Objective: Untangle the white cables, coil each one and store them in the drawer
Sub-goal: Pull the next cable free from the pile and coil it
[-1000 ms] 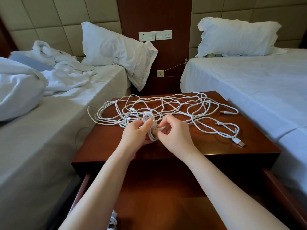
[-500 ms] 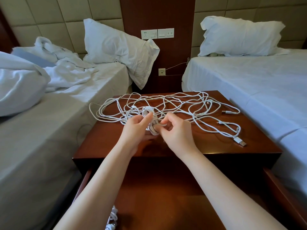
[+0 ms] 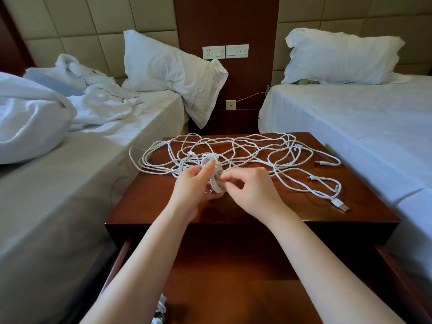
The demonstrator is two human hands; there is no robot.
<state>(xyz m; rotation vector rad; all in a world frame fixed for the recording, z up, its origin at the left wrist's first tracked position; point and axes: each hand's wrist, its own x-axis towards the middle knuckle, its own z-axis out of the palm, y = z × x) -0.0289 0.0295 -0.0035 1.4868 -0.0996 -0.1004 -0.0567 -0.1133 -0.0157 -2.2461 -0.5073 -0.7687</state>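
A tangle of white cables (image 3: 245, 150) sprawls over the top of the wooden nightstand (image 3: 292, 206), with a USB plug (image 3: 340, 205) near its right front corner. My left hand (image 3: 194, 183) holds a small coiled cable (image 3: 216, 177) upright above the front of the top. My right hand (image 3: 252, 190) pinches the coil's loose end at its right side. Below my forearms the open drawer (image 3: 233, 277) juts out; a white coiled cable (image 3: 161, 309) lies at its front left corner, partly hidden by my left arm.
A bed with a rumpled duvet (image 3: 30, 118) and pillow (image 3: 170, 71) stands to the left, a made bed (image 3: 362, 118) to the right. A wall panel with sockets (image 3: 225, 51) is behind the nightstand. The drawer's right wall (image 3: 402, 284) runs toward me.
My right hand has kept working the cable end around the coil held in my left hand. The view has shifted slightly; the tangle on the top has not moved.
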